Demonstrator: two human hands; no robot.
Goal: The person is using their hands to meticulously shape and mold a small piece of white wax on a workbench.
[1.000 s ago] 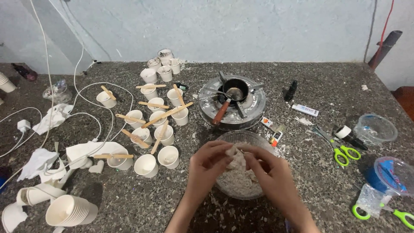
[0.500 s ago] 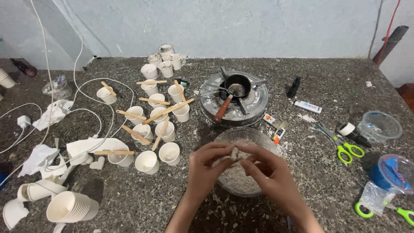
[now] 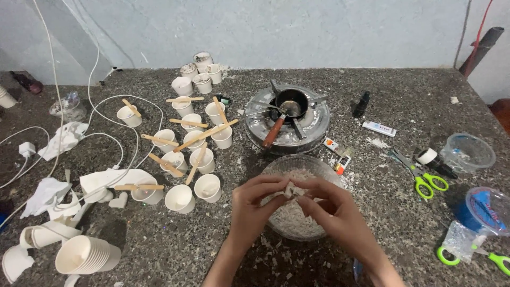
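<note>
Speckled stone worktop (image 3: 404, 85) under a pale wall, and your left hand (image 3: 255, 204) and right hand (image 3: 329, 204) pinch a white chunk (image 3: 291, 190) (fingers closed on it) over the glass bowl (image 3: 276, 167) of shavings.

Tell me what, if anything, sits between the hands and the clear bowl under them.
Nothing visible. Left hand and right hand pinch a small pale waxy chunk directly above the clear glass bowl of white flakes, with only open air between chunk and flakes.
</note>
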